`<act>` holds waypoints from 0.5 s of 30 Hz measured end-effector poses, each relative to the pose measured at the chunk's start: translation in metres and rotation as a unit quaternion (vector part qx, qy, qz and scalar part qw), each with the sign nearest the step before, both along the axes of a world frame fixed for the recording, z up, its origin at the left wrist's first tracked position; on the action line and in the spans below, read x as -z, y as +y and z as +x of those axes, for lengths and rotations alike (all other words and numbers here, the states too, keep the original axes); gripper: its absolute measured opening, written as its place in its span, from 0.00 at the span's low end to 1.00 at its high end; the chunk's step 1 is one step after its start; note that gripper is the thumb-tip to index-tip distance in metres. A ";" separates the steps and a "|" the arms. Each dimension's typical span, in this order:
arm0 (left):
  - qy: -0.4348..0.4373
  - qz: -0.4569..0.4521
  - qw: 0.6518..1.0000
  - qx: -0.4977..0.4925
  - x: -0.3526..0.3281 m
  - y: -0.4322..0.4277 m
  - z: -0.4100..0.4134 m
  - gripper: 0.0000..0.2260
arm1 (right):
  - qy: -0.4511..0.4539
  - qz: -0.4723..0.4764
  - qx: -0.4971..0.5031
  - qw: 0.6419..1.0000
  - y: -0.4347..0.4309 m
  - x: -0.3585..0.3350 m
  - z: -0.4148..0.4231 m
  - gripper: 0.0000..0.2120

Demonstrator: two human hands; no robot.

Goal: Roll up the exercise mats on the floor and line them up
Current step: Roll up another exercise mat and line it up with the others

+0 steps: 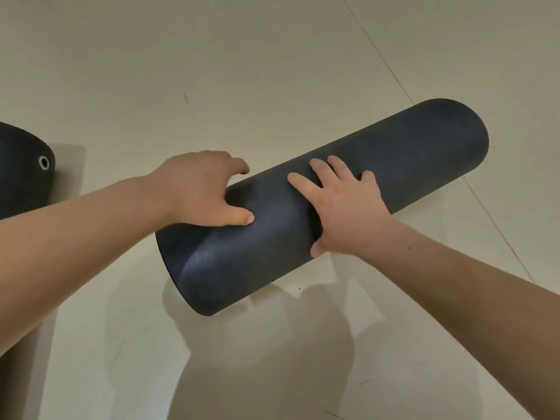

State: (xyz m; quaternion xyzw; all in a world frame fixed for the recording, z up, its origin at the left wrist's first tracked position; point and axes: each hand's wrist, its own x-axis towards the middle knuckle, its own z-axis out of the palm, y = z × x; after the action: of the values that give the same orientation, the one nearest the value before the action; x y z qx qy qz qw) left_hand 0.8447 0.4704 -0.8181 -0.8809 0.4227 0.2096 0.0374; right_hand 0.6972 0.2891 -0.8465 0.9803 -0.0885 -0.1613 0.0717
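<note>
Rolled mat (394, 165) on the floor (212, 71), both hands on it.
Dark mat, fully rolled, lies diagonally on pale tiles; thin grout lines (378, 53) cross them, and soft shadows fall beneath the arms. Left hand (197, 189) grips near the closer end, fingers (239, 166) curled over the far side, thumb on top. Right hand (342, 204) rests mid-roll, fingers spread flat. Second mat (21, 168), dark with a metal eyelet (44, 162), sits at the left edge, well apart.

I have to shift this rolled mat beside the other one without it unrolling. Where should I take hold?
Probably from above: right hand mid-length on the rolled mat, left hand over the outer edge near its nearer end. It looks too thick to circle, and that flap could spring open.
</note>
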 end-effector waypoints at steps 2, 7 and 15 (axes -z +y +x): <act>-0.023 0.052 0.998 0.038 0.002 -0.006 -0.029 0.46 | 0.001 0.004 -0.005 1.000 -0.004 -0.005 0.015 0.64; -0.049 0.044 0.998 0.007 0.050 0.009 -0.030 0.70 | -0.004 0.066 0.018 0.998 -0.012 -0.010 0.060 0.61; 0.121 -0.038 0.989 -0.074 0.041 0.011 0.053 0.53 | -0.222 0.496 0.511 0.665 -0.006 0.061 0.004 0.67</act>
State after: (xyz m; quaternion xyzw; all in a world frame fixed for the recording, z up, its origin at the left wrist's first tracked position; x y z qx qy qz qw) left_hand 0.8980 0.4817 -0.8592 -0.8786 0.3655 0.3008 -0.0628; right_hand 0.7012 0.2829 -0.9075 0.6785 -0.4961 0.0298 -0.5410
